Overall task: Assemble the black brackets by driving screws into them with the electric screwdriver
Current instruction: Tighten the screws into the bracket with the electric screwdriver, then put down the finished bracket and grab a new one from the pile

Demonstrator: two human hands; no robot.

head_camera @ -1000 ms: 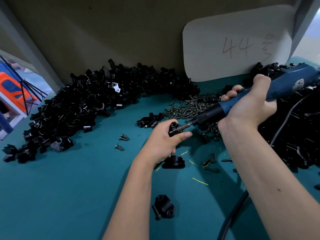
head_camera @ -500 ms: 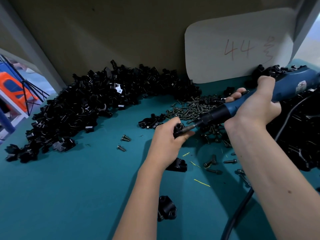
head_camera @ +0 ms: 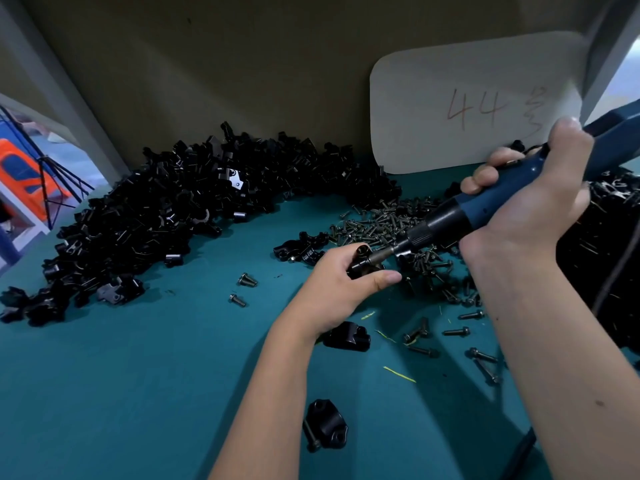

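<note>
My left hand (head_camera: 341, 284) grips a small black bracket (head_camera: 360, 259) just above the teal table, thumb stretched along its underside. My right hand (head_camera: 533, 199) holds the blue electric screwdriver (head_camera: 485, 206), which slants down to the left. Its bit (head_camera: 381, 255) meets a screw at the bracket's right side. A heap of loose screws (head_camera: 381, 223) lies behind the bracket. Two black brackets lie near my left forearm: one (head_camera: 348, 336) by the wrist, another (head_camera: 325, 429) with a screw beside it closer to me.
A large pile of black brackets (head_camera: 166, 216) curves along the back and left. More black parts (head_camera: 609, 258) are heaped at the right. Stray screws (head_camera: 453, 330) lie scattered around. A white card marked 44 (head_camera: 474, 109) leans on the back wall. The screwdriver's cable (head_camera: 523, 452) runs off below.
Both hands, with the bracket and the screwdriver, have stayed together; the screwdriver's rear end has tilted up a little. The view has shifted slightly.
</note>
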